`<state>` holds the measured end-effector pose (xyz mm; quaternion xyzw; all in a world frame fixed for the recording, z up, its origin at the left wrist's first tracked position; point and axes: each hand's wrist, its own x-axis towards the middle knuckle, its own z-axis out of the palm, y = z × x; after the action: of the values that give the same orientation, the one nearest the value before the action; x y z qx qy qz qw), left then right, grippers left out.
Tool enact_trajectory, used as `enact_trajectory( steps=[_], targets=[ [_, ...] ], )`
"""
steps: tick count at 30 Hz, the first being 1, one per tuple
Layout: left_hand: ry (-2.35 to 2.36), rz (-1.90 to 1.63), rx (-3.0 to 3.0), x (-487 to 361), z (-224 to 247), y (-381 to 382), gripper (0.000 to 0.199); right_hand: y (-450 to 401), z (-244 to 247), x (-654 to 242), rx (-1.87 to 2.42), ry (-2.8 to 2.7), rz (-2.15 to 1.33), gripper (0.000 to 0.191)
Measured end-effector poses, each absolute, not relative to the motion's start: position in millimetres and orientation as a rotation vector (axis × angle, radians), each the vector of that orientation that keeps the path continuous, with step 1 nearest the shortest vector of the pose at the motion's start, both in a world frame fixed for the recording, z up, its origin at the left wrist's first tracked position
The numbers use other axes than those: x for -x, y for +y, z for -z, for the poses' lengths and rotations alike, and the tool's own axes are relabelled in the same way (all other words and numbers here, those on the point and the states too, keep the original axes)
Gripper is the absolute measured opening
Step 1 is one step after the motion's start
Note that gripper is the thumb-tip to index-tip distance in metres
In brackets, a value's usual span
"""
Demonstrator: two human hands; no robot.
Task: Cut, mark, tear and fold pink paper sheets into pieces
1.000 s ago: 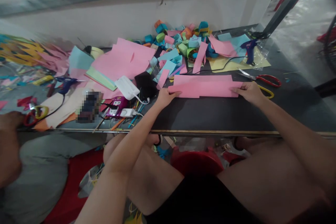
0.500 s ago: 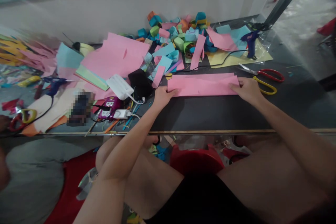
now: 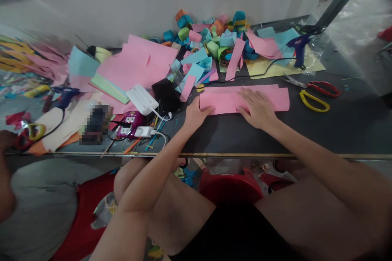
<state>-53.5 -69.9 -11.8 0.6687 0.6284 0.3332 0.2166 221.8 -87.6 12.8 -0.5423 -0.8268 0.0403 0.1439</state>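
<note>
Pink paper (image 3: 225, 102) lies pinched at nine o'clock in the left hand (image 3: 196, 113), the right hand (image 3: 258, 108) flat atop, thumb apart.

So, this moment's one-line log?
left hand: holding long pink paper, left end; right hand: spread atop it; red-yellow-handled scissors: lying right

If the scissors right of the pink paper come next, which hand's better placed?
Likely the right hand: it lies flat on the pink paper, nearer those scissors. The left hand holds the paper's left end.
</note>
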Motion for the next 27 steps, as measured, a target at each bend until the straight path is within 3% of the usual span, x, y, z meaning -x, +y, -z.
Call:
enact_trajectory(
  steps=[3,12,17,27],
  targets=[
    [1.729,-0.939,-1.777,50.5,12.3,-67.2,0.056,-80.9,-4.1,-226.5,1.631,-2.444,-0.26,0.07],
    [1.732,-0.837,-1.761,49.2,5.9,-63.0,0.076,-67.4,-1.0,-239.7,1.522,-2.548,-0.269,0.076],
    [1.818,-0.853,-1.764,42.6,6.2,-68.2,0.076,-72.2,-9.3,-228.8,1.443,-2.518,-0.15,0.066],
    [1.839,-0.862,-1.782,35.3,11.5,-70.4,0.074,-45.8,-22.3,-204.0,1.369,-2.48,-0.391,0.057]
  ],
)
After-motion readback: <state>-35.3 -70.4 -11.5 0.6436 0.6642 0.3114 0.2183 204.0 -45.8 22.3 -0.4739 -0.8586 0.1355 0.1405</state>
